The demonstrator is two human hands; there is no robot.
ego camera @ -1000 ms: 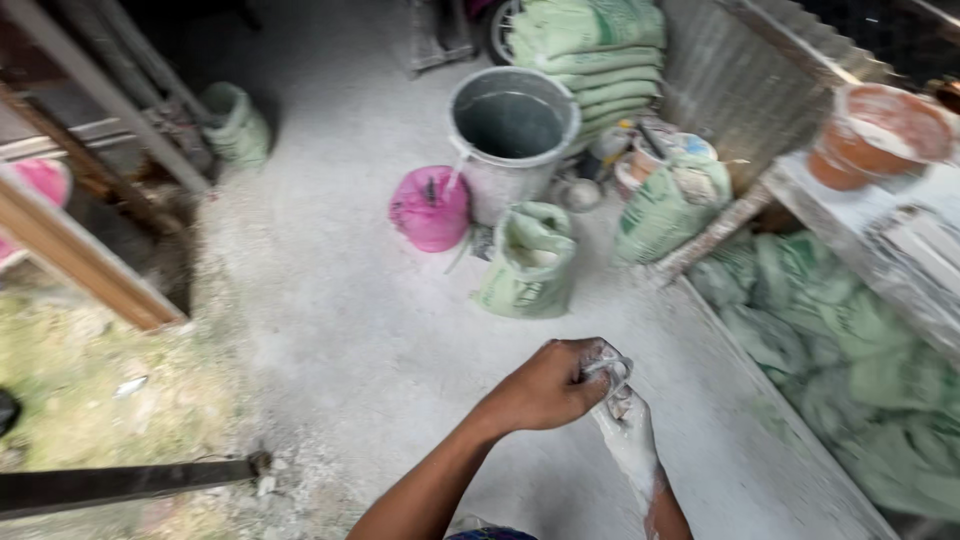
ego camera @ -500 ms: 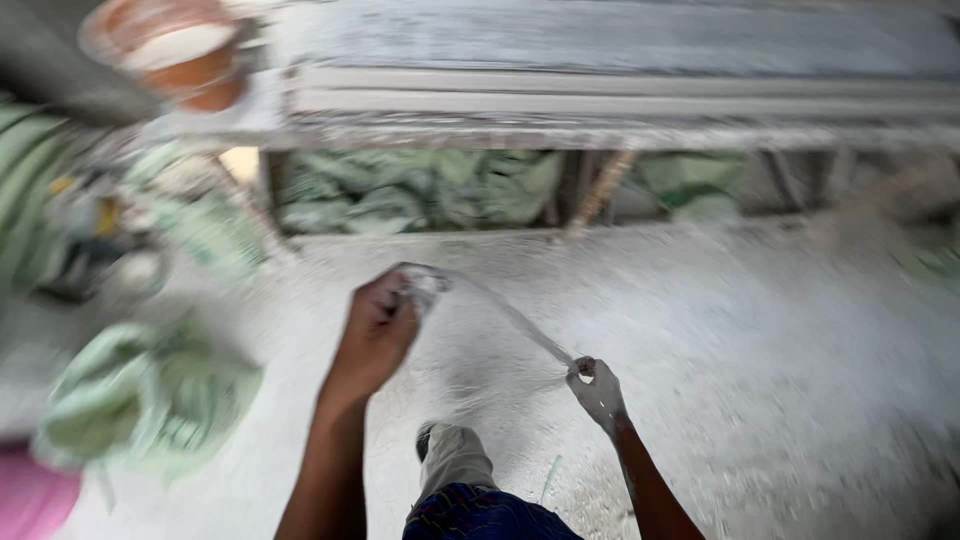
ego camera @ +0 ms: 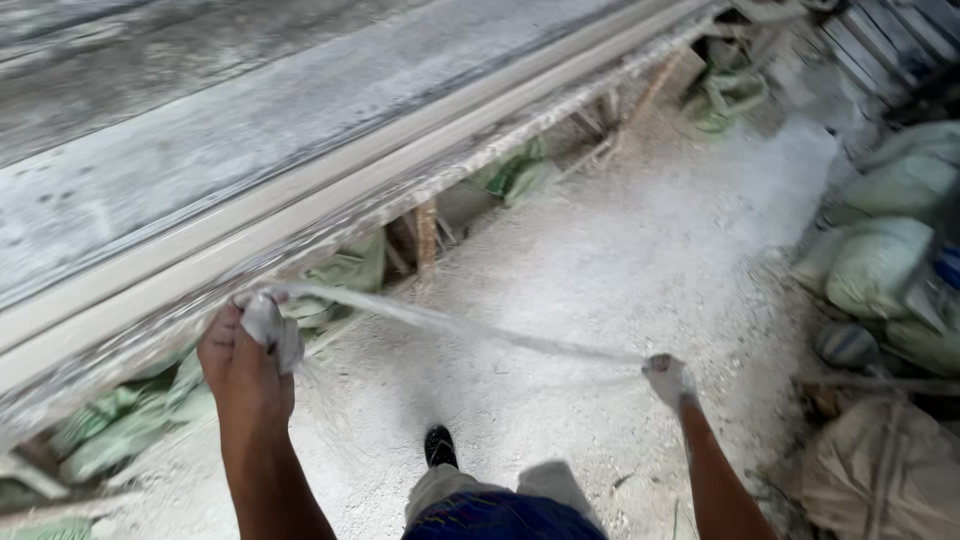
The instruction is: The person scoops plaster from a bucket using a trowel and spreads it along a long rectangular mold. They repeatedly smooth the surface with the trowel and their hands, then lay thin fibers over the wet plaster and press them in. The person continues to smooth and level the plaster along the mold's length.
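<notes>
I have my left hand and right hand spread apart, each clenched on an end of the fibre strand so that it stretches taut beside the surface.

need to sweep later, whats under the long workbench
Under the long workbench lie crumpled green sacks among wooden legs on the dusty floor. Further back is covered by the bench top.
</notes>
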